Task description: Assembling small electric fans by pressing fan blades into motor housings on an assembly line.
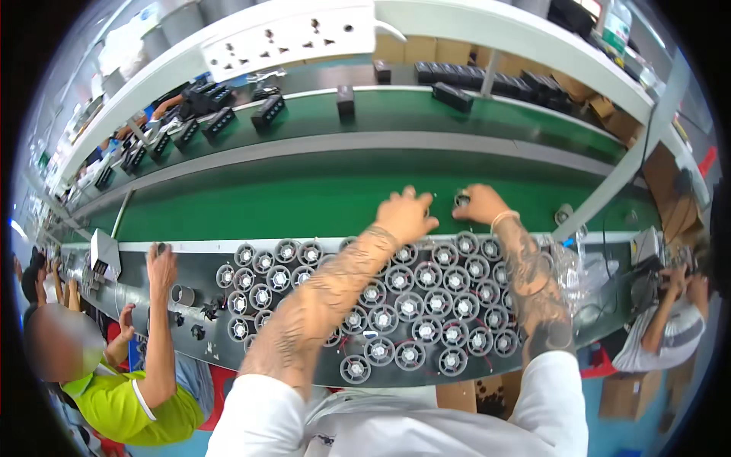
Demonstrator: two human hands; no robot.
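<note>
Both my arms reach over a dense group of round grey fan-like parts [409,306] with pale centres, lying on the dark bench. My left hand [406,215] is above the near edge of the green conveyor belt [304,194], its fingers spread and a little curled. A small dark bit shows at its fingertips, too blurred to make out. To its right, my right hand [481,204] pinches a small round fan-like part [461,199] over the belt. The two hands are apart, with belt showing between them.
Black boxy units [268,112] stand on a farther belt. A white power strip [293,38] hangs on the frame above. At left, a person in a yellow-green shirt [145,404] works at the bench; another person [670,327] is at right, near clear plastic bags [579,274].
</note>
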